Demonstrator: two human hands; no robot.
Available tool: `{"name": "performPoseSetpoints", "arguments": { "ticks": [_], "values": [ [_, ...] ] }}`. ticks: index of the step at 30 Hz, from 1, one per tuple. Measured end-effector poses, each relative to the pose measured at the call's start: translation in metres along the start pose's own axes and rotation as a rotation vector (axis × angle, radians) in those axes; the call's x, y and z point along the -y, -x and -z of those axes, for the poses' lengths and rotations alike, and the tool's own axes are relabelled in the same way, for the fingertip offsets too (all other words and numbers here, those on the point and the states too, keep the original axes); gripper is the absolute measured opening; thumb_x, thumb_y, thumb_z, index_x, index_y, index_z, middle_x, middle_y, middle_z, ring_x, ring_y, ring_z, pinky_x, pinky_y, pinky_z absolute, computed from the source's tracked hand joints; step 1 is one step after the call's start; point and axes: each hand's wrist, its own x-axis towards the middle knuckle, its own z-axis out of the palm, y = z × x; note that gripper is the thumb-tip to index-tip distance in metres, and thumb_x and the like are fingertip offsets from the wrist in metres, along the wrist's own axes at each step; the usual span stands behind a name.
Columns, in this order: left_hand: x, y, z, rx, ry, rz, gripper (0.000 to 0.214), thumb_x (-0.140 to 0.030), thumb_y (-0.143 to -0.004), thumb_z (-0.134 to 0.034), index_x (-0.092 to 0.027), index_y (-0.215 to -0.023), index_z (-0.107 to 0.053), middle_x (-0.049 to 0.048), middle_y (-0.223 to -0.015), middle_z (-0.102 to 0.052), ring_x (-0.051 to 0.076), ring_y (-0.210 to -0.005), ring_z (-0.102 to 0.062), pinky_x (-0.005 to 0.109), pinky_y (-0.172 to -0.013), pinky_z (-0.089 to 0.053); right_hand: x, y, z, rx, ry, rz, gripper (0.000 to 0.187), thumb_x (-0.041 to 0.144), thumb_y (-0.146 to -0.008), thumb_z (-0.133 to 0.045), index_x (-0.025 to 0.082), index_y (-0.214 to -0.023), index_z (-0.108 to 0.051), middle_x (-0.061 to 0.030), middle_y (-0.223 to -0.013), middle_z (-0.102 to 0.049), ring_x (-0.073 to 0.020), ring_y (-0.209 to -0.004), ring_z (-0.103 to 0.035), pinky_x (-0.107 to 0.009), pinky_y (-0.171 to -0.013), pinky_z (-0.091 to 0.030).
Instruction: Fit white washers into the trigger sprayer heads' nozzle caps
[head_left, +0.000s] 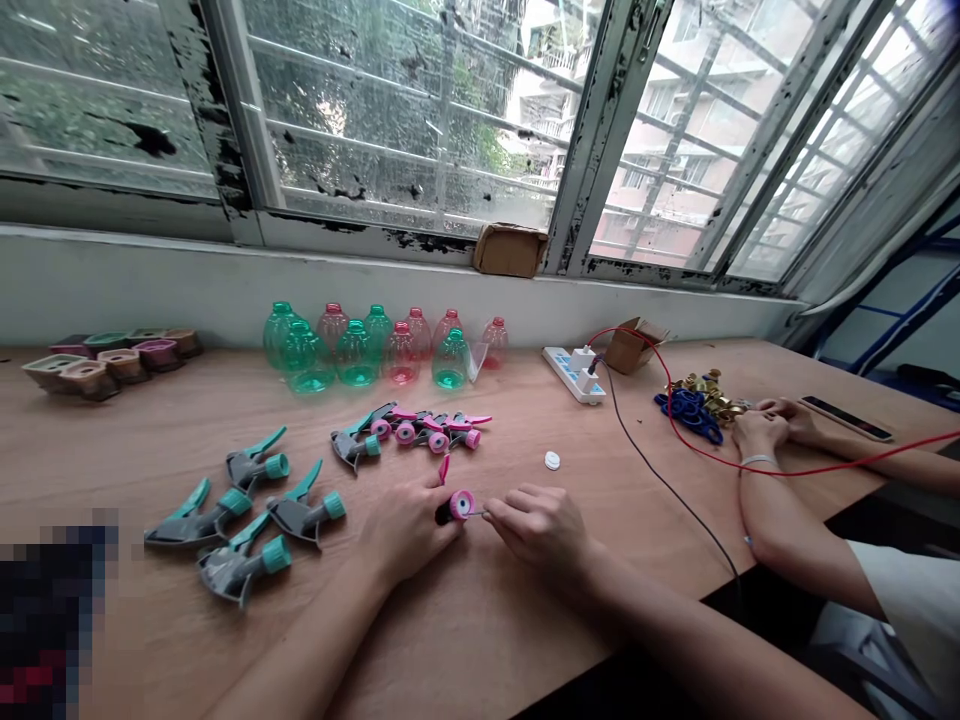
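Note:
My left hand (405, 525) is closed around a pink-and-black trigger spray head (462, 504), whose round pink collar faces right. The fingers of my right hand (538, 525) pinch a thin, pale, rod-like piece (478, 513); its tip reaches the collar's opening, and its exact kind is too small to make out. Just behind my hands lies a group of pink-collared spray heads (437, 440), beside a teal one (356, 447). Several more grey-and-teal spray heads (306, 508) rest left of my left hand. A small white cap (552, 460) sits beyond my right hand.
Green bottles (358, 358) and pink bottles (402, 358) stand along the wall. Small tubs (124, 366) are at far left. A power strip (573, 377) with cables lies right, near a cardboard box (634, 345). A co-worker's hands (765, 428) are beside blue loops (690, 413) and golden pieces.

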Motion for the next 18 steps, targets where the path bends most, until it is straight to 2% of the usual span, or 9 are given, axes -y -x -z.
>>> {"name": "performPoseSetpoints", "arguments": {
  "ticks": [4, 8, 14, 18],
  "values": [
    [-0.0028, 0.0004, -0.0008, -0.009, -0.081, 0.001, 0.011, -0.027, -0.079, -0.059, -0.020, -0.081, -0.067, 0.0067, -0.103, -0.061, 0.021, -0.082, -0.062, 0.028, -0.065, -0.041, -0.0042, -0.0042, 0.0013, 0.040, -0.026, -0.006, 0.029, 0.029, -0.097, -0.046, 0.019, -0.078, -0.065, -0.0001, -0.063, -0.061, -0.0101, -0.058, -0.050, -0.028, -0.055, -0.022],
    [-0.0011, 0.0002, -0.0052, -0.014, 0.008, -0.033, 0.010, -0.021, -0.080, -0.058, -0.019, -0.084, -0.067, 0.0066, -0.120, -0.058, 0.022, -0.090, -0.063, 0.030, -0.076, -0.046, -0.0071, -0.0073, 0.0034, 0.099, -0.057, -0.013, 0.032, 0.030, -0.097, -0.046, 0.019, -0.074, -0.065, 0.0004, -0.063, -0.062, -0.0096, -0.058, -0.052, -0.027, -0.053, -0.022],
    [0.0048, -0.0002, -0.0048, -0.011, 0.288, -0.057, 0.010, -0.019, -0.076, -0.062, -0.020, -0.084, -0.069, 0.0035, -0.106, -0.064, 0.018, -0.090, -0.062, 0.025, -0.080, -0.046, -0.0028, -0.0060, 0.0019, 0.105, -0.088, -0.038, 0.033, 0.032, -0.096, -0.046, 0.020, -0.072, -0.065, 0.0006, -0.063, -0.062, -0.0088, -0.057, -0.054, -0.026, -0.053, -0.023],
    [0.0049, 0.0010, -0.0026, -0.019, 0.383, -0.098, 0.015, -0.016, -0.074, -0.062, -0.020, -0.088, -0.066, 0.0018, -0.097, -0.067, 0.016, -0.086, -0.060, 0.023, -0.076, -0.046, 0.0010, -0.0071, 0.0019, 0.108, -0.106, -0.038, 0.033, 0.032, -0.096, -0.046, 0.020, -0.072, -0.065, 0.0008, -0.063, -0.062, -0.0095, -0.059, -0.056, -0.026, -0.054, -0.023]
  ]
}}
